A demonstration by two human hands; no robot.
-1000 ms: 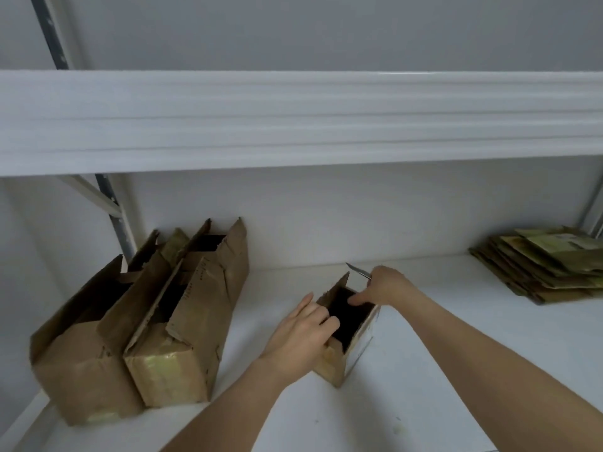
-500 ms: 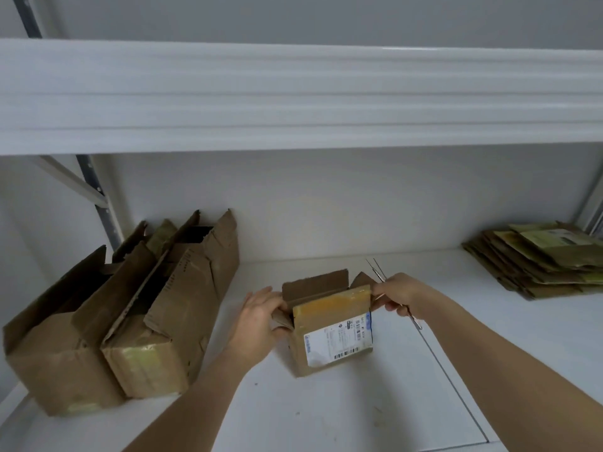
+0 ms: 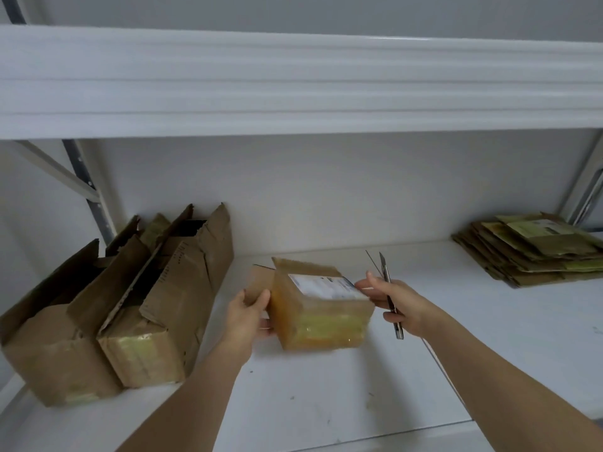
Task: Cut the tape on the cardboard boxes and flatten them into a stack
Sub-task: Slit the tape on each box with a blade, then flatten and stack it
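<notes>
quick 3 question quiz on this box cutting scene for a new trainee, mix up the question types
1. True or false: the right hand holds the utility knife while its fingers touch the small box.
2. Multiple choice: where is the flattened cardboard stack? A) far right of the shelf B) on top of the two open boxes C) under the small box
3. Fill in: the left hand grips the small box on its ____ side.

Key
1. True
2. A
3. left
</notes>
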